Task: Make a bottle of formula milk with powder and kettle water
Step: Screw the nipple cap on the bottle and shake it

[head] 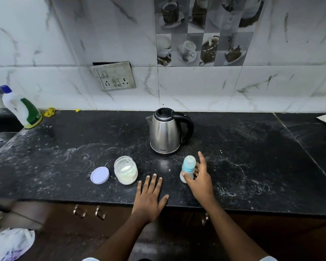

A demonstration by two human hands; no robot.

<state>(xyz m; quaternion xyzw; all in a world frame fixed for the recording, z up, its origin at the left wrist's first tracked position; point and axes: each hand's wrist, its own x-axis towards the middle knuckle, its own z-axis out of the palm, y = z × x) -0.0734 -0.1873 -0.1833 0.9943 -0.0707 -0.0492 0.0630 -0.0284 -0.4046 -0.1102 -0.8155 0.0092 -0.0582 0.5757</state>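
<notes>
Black counter (252,166): we note left hand (151,196) flat, fingers spread, empty; right hand (200,178) loosely cupping upright capped bottle (187,167).

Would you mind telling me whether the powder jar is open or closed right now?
Open. The powder jar has no lid on its mouth; its lilac lid lies flat on the counter just to its left.

Along your dark stone counter (252,166), note white smears and dust. A white cleaner bottle (22,108) with blue cap and green label leans at far left, a yellow scrap (49,112) just beside it. A grimy socket plate (114,76) hangs crooked on the marbled wall. Metal drawer handles (100,213) sit below the counter edge; a crumpled cloth (11,243) lies lower left.
</notes>
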